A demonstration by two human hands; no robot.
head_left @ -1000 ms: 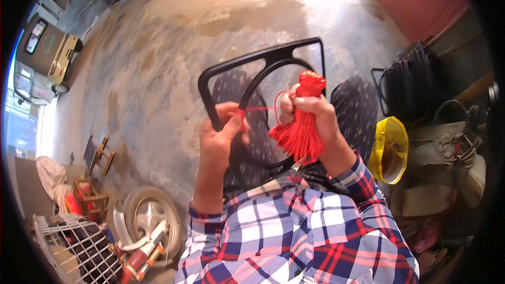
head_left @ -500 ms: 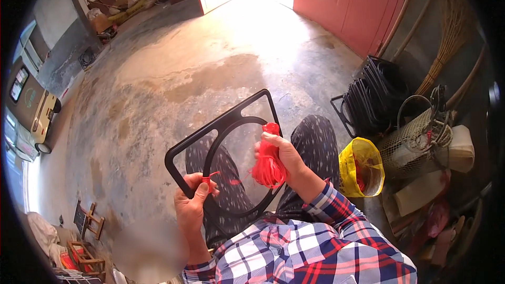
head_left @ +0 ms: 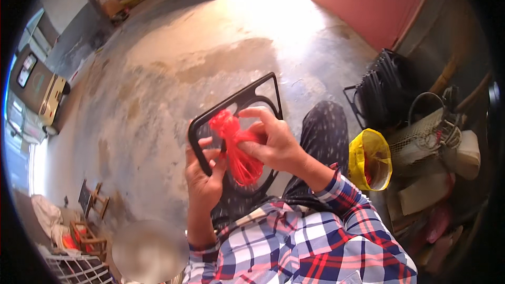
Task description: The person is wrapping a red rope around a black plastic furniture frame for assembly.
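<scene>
The floor (head_left: 158,89) is bare concrete, stained and patchy, with strong daylight coming in from an open doorway at the top and a red door (head_left: 379,0) beside it. The person sits above this floor, wearing a plaid shirt and dark dotted trousers, and holds a black frame (head_left: 252,100) over the lap; it is a flat plastic frame with rounded corners and a curved inner bar. Its long axis runs from the lower left, near the person, up to the far right corner. The left hand (head_left: 202,171) has its grip closed around the near left edge of the frame, fingers wrapped over the rim. The right hand (head_left: 273,144) has its grip clamped on a bundle of red cord (head_left: 239,150), which lies across the middle of the frame, its knotted head pointing up-left and its loose strands hanging down toward the lap. The bundle sits between the two hands, touching the right one and just beside the left fingers, so both are equally near; nothing stands between them. To the right there is a yellow bag (head_left: 371,160), a stack of more black frames (head_left: 384,94) and a woven basket (head_left: 428,134). At the lower left stand small wooden chairs (head_left: 89,213).
</scene>
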